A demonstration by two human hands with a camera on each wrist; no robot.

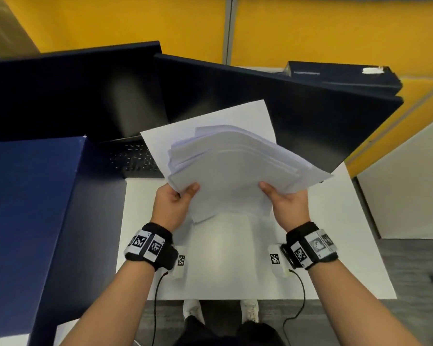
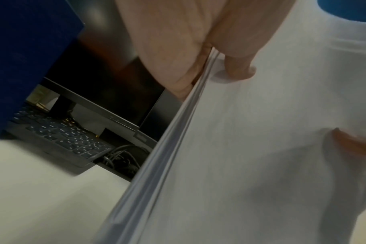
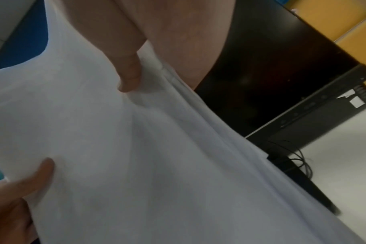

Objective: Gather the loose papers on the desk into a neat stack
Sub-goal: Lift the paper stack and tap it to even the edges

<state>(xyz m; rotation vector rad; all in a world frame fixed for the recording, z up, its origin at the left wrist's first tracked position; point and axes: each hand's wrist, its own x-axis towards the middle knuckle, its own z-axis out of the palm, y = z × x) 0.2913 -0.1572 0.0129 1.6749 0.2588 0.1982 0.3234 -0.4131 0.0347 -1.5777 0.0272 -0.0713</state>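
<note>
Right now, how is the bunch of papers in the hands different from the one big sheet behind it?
The bunch of papers is many sheets, fanned with uneven edges; the single sheet is one flat page. The left hand and right hand grip the bunch at its near corners; how the single sheet is held is hidden. The bunch looks greyer, the single sheet brighter. Both are blank white paper.

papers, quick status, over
Left hand and right hand grip the papers, lifted off the desk. Edges uneven. Nothing blocking.
</note>
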